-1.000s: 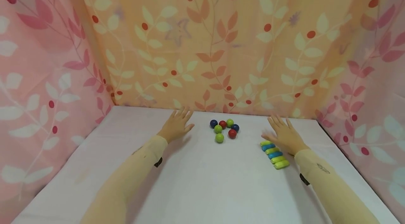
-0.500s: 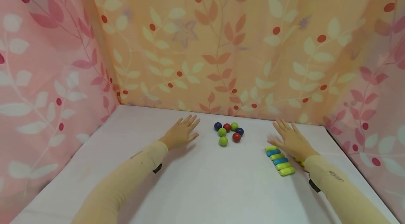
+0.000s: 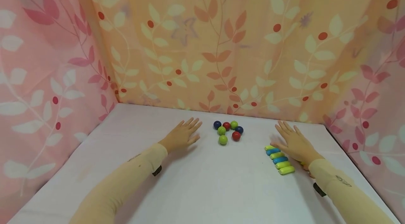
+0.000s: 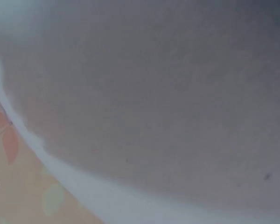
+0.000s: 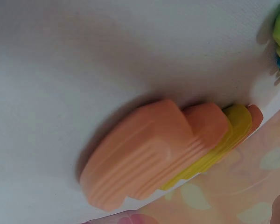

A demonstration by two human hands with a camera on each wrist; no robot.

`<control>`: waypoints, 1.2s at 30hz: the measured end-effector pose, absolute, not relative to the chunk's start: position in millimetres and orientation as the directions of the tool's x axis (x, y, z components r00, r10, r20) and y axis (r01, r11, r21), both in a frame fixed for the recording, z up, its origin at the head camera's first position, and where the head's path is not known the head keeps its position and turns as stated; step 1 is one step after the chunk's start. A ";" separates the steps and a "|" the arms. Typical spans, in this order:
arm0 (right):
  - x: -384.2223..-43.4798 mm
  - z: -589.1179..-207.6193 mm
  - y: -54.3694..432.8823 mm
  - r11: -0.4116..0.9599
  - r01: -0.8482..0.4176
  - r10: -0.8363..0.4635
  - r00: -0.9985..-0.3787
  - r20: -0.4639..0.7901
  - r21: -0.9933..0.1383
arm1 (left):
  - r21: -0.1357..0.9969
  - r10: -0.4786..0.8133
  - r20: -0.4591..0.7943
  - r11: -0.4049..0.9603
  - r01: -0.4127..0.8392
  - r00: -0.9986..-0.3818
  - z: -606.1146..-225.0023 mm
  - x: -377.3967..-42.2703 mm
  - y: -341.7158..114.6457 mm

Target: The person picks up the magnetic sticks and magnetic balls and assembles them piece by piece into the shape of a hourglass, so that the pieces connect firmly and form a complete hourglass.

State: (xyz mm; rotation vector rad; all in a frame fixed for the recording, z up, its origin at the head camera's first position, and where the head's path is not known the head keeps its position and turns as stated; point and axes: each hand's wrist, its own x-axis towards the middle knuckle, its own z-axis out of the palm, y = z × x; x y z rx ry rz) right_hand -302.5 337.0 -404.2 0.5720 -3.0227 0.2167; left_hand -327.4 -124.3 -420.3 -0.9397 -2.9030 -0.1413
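Note:
My left hand (image 3: 183, 135) is spread over the white table, fingers straight and palm down, just left of a cluster of small glossy balls. These are dark blue (image 3: 217, 125), red (image 3: 236, 136) and lime green (image 3: 223, 140). Over at the right, my right hand (image 3: 296, 144) also has straight fingers and holds nothing. Its thumb overlaps the far end of a row of short lime (image 3: 286, 170) and blue (image 3: 280, 160) rounded pieces. Ridged orange pieces (image 5: 135, 154) and a yellow one (image 5: 238, 121) show in the right wrist view; the right wrist mostly hides them in the head view.
The white tabletop (image 3: 202, 189) ends at an orange leaf-patterned curtain (image 3: 190, 48) behind. Pink patterned curtains stand at the left (image 3: 47, 87) and right (image 3: 379, 111). The left wrist view shows mostly shaded tabletop (image 4: 154, 102).
The head view has shifted slightly. Both hands have drawn back a little toward the person, and the right has edged rightward. Yellow and orange bits now peek out beside the right wrist.

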 end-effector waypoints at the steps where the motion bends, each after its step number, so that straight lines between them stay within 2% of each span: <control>1: -301.4 -404.1 337.6 0.921 -0.368 -0.360 -0.929 0.082 -0.126 | 0.059 0.581 0.117 0.806 0.590 -0.806 -420.5 -326.7 -124.1; 7: -296.5 -402.3 342.6 0.924 -0.362 -0.353 -0.931 0.090 -0.121 | 0.052 0.599 0.152 0.790 0.611 -0.786 -419.5 -324.7 -121.4; 17: -292.0 -396.1 350.6 0.918 -0.364 -0.353 -0.931 0.093 -0.158 | 0.003 0.623 0.108 0.779 0.627 -0.775 -415.2 -325.1 -117.5; 23: -279.5 -398.0 361.1 0.919 -0.354 -0.343 -0.935 0.091 -0.173 | 0.036 0.666 0.061 0.743 0.668 -0.744 -415.7 -318.8 -109.2; 27: -273.7 -399.8 369.3 0.924 -0.341 -0.330 -0.940 0.091 -0.175 | 0.000 0.680 0.059 0.732 0.682 -0.730 -419.7 -316.5 -102.5; 30: -270.2 -399.9 374.3 0.927 -0.325 -0.313 -0.945 0.089 -0.188 | -0.017 0.676 0.058 0.737 0.676 -0.735 -422.5 -316.6 -98.4; 36: -266.4 -401.3 380.3 0.932 -0.280 -0.276 -0.960 0.051 -0.230 | 0.039 0.660 0.033 0.750 0.661 -0.751 -421.1 -316.9 -93.1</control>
